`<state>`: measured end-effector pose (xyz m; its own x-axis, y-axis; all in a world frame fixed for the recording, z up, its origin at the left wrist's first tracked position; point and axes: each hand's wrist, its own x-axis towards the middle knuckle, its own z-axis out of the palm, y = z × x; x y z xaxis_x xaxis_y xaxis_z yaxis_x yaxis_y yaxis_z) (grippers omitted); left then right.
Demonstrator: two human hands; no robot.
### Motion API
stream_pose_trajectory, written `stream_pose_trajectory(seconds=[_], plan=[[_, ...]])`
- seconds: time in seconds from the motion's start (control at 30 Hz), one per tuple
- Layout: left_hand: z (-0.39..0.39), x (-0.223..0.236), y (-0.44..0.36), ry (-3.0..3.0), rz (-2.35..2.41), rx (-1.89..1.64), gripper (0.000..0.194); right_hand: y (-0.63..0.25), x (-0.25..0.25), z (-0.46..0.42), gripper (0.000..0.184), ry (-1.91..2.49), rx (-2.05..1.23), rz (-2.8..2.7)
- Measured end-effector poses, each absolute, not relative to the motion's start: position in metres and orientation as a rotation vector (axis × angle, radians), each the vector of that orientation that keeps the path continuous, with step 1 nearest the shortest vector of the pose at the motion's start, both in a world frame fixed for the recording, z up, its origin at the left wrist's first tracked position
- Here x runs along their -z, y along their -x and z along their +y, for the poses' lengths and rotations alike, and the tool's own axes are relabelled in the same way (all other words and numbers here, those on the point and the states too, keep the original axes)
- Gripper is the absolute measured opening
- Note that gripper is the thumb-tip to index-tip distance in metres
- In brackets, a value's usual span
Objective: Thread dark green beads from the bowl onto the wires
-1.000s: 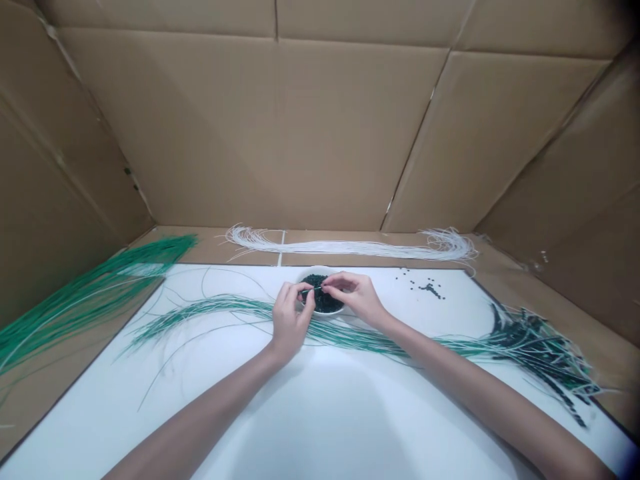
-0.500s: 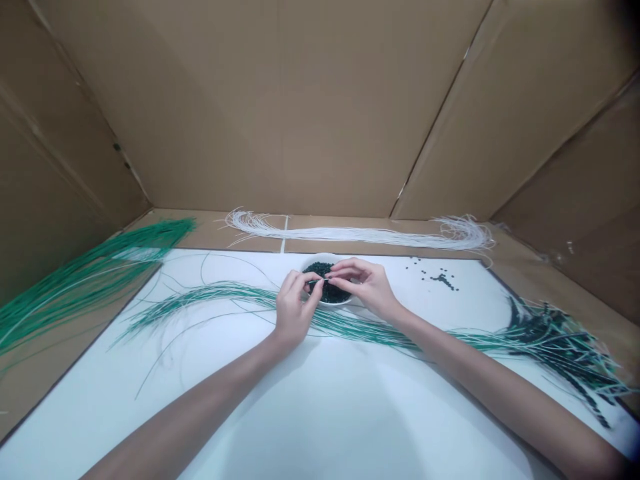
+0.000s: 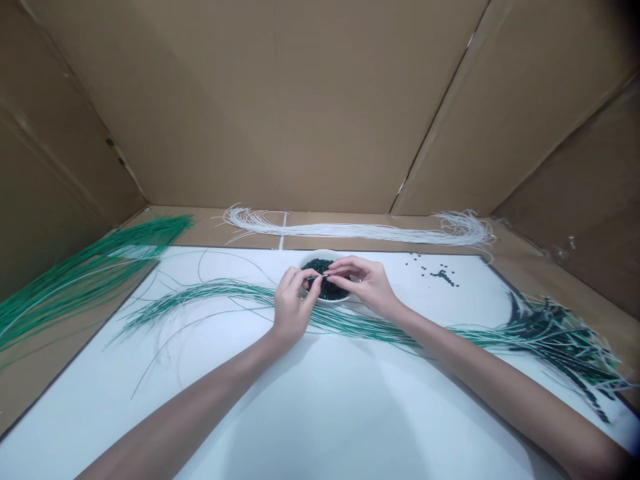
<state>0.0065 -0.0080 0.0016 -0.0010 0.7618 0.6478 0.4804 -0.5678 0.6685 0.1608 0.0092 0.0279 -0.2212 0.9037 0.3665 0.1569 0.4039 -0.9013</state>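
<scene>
Above a white bowl (image 3: 311, 255) of small dark green beads (image 3: 323, 293), my two hands meet fingertip to fingertip. My left hand (image 3: 291, 305) pinches a thin strand between thumb and forefinger, and a short dark piece shows at its fingers. Thumb and fingers of my right hand (image 3: 369, 285) are closed at the strand's pale tip; whether a bead is between them is too small to tell. Beneath both wrists runs a bundle of green strands (image 3: 350, 324). Its right end carries many dark beaded lengths (image 3: 545, 327).
Loose dark beads (image 3: 443, 275) lie right of the bowl on the white board (image 3: 320, 413). Behind it stretches a bundle of white strands (image 3: 360, 231). More green strands (image 3: 95, 267) lie at the left. Cardboard walls (image 3: 280, 107) enclose the back and sides.
The hands keep almost the same pose, fingertips still together over the bowl. Less of the strand's pale tip shows between them now. The whole view has shifted slightly.
</scene>
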Motion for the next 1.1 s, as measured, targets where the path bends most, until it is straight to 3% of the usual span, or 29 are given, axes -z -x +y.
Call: stream_pose_trajectory(seconds=[0.5,0.83,1.1], plan=[[-0.0071,-0.0004,-0.0063,-2.039,1.321,-1.556,0.009,-0.1623,-0.0263,0.009,0.017,0.953,-0.775,-1.784],[-0.0057,0.0026,-0.0063,-2.103,1.324,-1.558,0.009,-0.168,-0.0333,0.0082,0.018,0.91,-0.102,-2.225],[-0.0063,0.0027,-0.0064,-2.119,1.334,-1.55,0.009,-0.1647,-0.0336,0.005,0.019,0.896,0.017,-2.296]])
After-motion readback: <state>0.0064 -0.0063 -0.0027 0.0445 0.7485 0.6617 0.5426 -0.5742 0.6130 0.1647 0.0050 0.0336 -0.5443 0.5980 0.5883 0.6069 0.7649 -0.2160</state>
